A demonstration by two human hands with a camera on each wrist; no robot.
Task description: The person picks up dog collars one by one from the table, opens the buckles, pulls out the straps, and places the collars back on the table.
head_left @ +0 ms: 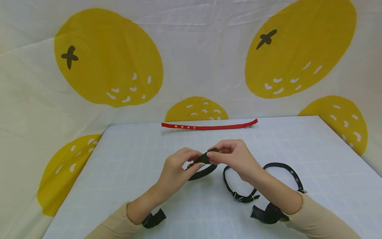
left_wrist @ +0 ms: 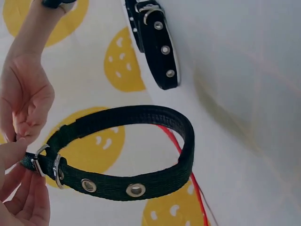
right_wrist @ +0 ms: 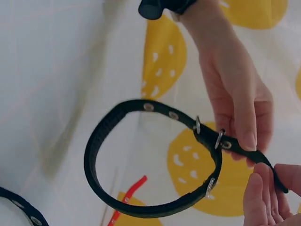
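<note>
A dark collar (head_left: 203,172) with metal eyelets is held up over the table, closed into a loop. In the left wrist view its buckle (left_wrist: 38,160) and a D-ring (left_wrist: 58,171) sit close together, with the strap running through the buckle. My left hand (head_left: 176,168) pinches the strap beside the buckle between thumb and fingers. Farther along, my right hand (head_left: 235,156) pinches the free strap end (right_wrist: 278,181) that sticks out past the buckle. The loop hangs below both hands, partly hidden by them in the head view.
A red studded collar (head_left: 209,127) lies stretched out along the table's back edge. Right of my hands lie a thin black buckled collar (head_left: 245,199) and a wider black collar (head_left: 282,164), partly behind my right forearm. A patterned cloth (head_left: 203,59) hangs behind the table.
</note>
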